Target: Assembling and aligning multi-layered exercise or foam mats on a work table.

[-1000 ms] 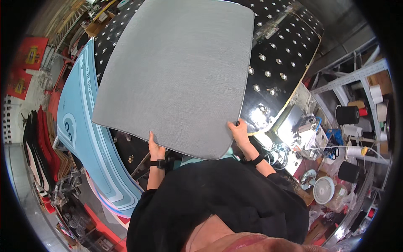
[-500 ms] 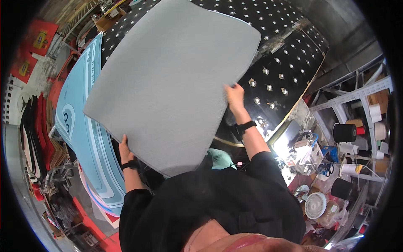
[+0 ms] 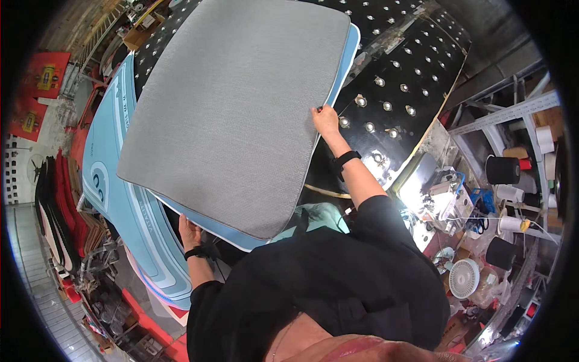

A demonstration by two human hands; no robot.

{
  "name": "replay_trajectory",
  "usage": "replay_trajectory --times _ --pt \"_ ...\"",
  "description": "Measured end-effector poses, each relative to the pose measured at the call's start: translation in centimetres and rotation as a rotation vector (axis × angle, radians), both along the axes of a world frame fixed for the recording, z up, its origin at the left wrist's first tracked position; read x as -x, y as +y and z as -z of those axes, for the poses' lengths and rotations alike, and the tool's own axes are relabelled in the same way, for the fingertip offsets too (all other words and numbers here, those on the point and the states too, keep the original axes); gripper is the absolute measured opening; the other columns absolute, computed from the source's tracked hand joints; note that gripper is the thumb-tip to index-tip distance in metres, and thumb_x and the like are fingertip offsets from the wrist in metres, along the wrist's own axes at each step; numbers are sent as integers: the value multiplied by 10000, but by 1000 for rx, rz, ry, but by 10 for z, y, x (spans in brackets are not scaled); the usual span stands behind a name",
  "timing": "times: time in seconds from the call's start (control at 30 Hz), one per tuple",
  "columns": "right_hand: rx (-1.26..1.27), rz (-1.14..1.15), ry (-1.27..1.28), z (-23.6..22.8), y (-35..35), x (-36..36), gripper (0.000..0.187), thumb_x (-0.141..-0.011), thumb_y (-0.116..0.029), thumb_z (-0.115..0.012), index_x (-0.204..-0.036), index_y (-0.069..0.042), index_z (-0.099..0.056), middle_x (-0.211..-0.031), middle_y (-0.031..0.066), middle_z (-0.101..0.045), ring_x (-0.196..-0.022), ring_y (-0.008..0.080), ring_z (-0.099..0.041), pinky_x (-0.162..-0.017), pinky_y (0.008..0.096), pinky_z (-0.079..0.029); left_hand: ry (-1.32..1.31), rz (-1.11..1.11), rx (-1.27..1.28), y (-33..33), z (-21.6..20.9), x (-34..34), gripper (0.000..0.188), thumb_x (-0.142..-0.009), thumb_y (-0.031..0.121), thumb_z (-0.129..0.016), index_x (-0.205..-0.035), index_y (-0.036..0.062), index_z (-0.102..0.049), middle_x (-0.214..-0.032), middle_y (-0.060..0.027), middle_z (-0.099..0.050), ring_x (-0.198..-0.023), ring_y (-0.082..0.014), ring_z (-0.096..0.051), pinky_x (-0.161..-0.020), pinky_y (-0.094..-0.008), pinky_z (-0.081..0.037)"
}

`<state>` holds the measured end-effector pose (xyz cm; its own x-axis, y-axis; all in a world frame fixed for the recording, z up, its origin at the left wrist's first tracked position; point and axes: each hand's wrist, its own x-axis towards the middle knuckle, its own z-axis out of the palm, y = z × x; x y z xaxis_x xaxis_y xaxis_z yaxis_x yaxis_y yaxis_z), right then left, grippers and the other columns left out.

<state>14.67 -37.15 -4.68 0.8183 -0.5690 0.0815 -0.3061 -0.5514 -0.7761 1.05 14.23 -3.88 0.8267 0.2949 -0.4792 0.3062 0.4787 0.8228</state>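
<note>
A large grey mat (image 3: 235, 114) with curved edges lies before me, over a light-blue mat (image 3: 238, 239) whose white-edged border shows along the near and right sides. My right hand (image 3: 326, 120) is closed on the grey mat's right edge, the fingertips pinched there. At the near left, my left hand (image 3: 190, 234) grips the edge of the blue mat, its thumb upward and some fingers hidden underneath. Further left, a blue printed mat (image 3: 114, 163) with white lines hangs over the table's side.
The black table (image 3: 434, 93) is studded with shiny metal balls. A bright-lit sewing machine (image 3: 416, 205) stands at the right. Beyond it are shelves with thread cones (image 3: 502, 170) and a small white fan (image 3: 464, 279). Black, red and tan strips (image 3: 66, 205) hang at the left.
The grey mat has shifted left and toward me against the blue one, baring the blue mat's right and near borders. My right hand has moved slightly left and farther away.
</note>
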Motion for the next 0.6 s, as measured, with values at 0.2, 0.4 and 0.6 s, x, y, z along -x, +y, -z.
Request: replay_trajectory --times 0.2,0.4,0.6 --pt "-62 -14 19 -1 14 5 367 -762 -287 -610 -727 66 -519 -691 253 -575 -716 407 -586 -631 435 -459 -29 20 -163 -11 -2 2 254 -871 249 -536 -1030 58 -486 -983 -69 -572 -897 -209 -567 -772 -365 -468" --pt "-207 -125 121 7 58 65 354 -758 -277 -607 -687 58 -517 -645 255 -560 -683 401 -587 -612 426 -465 90 -27 -401 -1 -15 -16 293 -863 205 -540 -1071 13 -466 -1020 -115 -557 -904 -237 -556 -787 -369 -462" --pt "-402 -210 124 -2 -16 59 289 -767 -255 -615 -755 34 -621 -625 95 -633 -566 147 -588 -549 304 -463 211 -112 -629 124 -20 -15 418 -847 241 -563 -1098 -69 -442 -1007 -149 -558 -863 -256 -558 -773 -378 -456"
